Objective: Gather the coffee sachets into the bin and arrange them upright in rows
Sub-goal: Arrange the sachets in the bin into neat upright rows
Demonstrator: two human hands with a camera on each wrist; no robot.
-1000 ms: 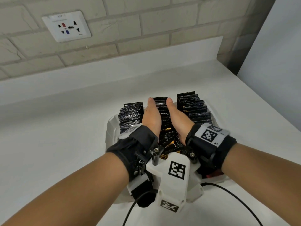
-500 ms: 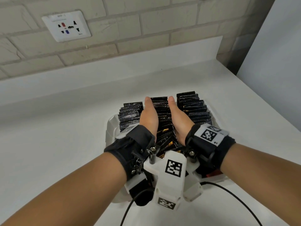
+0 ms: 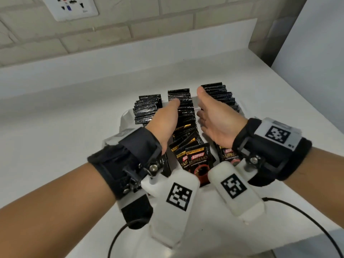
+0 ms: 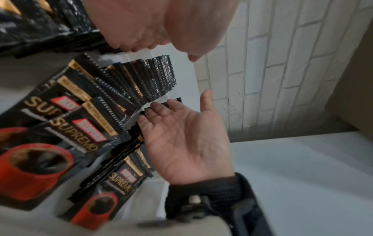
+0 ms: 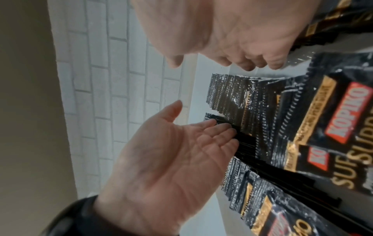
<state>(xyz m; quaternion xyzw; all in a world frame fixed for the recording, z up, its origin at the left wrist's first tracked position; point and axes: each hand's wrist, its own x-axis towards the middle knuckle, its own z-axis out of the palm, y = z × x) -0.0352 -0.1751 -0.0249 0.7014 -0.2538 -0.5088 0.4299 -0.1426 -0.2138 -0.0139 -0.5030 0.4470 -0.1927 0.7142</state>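
A white bin (image 3: 124, 119) on the counter holds three rows of black coffee sachets standing on edge. My left hand (image 3: 167, 116) lies open between the left row (image 3: 147, 108) and the middle row (image 3: 186, 116). My right hand (image 3: 212, 118) is open, thumb up, between the middle row and the right row (image 3: 221, 95). The palms face each other across the middle row. In the left wrist view the right hand (image 4: 185, 140) shows straight fingers touching sachet edges. The left hand (image 5: 167, 159) does the same in the right wrist view. The nearest middle sachets (image 3: 199, 161) lean towards me.
The bin sits on a white counter (image 3: 65, 127) against a brick wall with a socket (image 3: 71, 6). A white panel (image 3: 316, 43) stands at the right. A black cable (image 3: 297, 211) trails over the counter near its front edge.
Both hands were pressed close together against the middle row; now they have spread apart. The front sachets of that row have tipped back towards me.
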